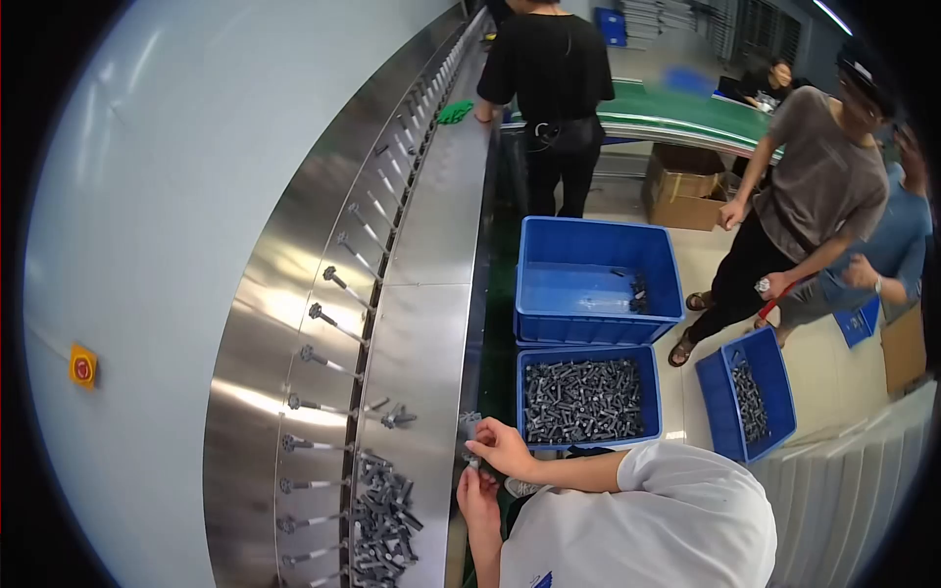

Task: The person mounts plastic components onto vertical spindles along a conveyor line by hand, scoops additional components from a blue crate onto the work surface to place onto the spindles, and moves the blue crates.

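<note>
In front of me, at the bench edge, my right hand (pixel 502 449) pinches a small grey bolt-like part (pixel 470 423) between thumb and fingers. Just below it, my left hand (pixel 478 493) is closed, its fingertips close to the lower end of that part. Whether the left fingers grip the same piece or another one is too small to tell. Beside my hands, a heap of grey bolt-like parts (pixel 384 519) lies on the steel bench (pixel 423 343). A few loose ones (pixel 398 416) rest above the heap.
A row of rods with grey star-shaped heads (pixel 316 312) lines the steel panel. Blue bins (pixel 588 331) stand right of the bench, several parts inside. A green glove (pixel 455 112) lies farther up, near a person in black (pixel 551 69). Other people (pixel 821 176) stand at right.
</note>
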Available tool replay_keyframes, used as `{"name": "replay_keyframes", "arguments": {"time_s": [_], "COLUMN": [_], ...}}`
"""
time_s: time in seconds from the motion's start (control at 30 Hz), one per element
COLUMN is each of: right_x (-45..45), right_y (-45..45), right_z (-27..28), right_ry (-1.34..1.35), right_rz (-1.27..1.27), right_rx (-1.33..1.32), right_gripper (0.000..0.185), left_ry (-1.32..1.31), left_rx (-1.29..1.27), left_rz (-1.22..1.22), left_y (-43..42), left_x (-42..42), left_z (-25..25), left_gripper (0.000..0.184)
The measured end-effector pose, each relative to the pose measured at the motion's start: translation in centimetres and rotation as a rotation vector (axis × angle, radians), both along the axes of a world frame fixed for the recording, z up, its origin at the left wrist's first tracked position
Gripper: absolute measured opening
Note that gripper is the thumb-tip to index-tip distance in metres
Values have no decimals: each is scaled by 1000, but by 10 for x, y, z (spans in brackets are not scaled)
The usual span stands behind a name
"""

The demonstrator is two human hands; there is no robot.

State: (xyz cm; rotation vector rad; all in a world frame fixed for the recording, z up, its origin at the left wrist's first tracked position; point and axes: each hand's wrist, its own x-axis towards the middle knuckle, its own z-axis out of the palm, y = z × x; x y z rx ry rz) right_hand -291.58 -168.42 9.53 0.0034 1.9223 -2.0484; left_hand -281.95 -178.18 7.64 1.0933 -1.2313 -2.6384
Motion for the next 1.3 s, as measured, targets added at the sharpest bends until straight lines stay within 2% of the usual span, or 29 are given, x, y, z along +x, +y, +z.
{"name": "replay_keyframes", "arguments": {"time_s": [0.13, 0.47, 0.7, 0.9, 1.03, 1.1, 1.2, 1.3], "right_x": [-2, 14, 1, 13, 14, 17, 14, 8], "right_y": [-15, -40, -39, -38, -46, -45, -46, -46], "right_z": [-1, -8, -5, 9, -7, 5, -1, 4], "right_ry": [13, 24, 51, -22, 6, -74, -29, -12], "right_rz": [-156, -231, -230, -182, -207, -193, -194, -175], "right_rx": [6, 91, 96, 123, 91, 73, 46, 68], "right_gripper": [30, 33, 30, 30, 29, 28, 27, 27], "left_ry": [43, 77, 119, 42, 63, 61, 61, 70], "left_rx": [12, 63, 95, 247, 173, 128, 124, 56], "left_rz": [-79, -235, -273, -234, -266, -259, -234, -224], "left_y": [-27, -55, -55, -59, -63, -64, -62, -61], "left_x": [0, -9, -23, -5, -2, 1, 1, -3], "left_z": [-5, 0, 1, -12, -17, -11, -5, -1], "left_gripper": [19, 21, 22, 35, 31, 28, 21, 21]}}
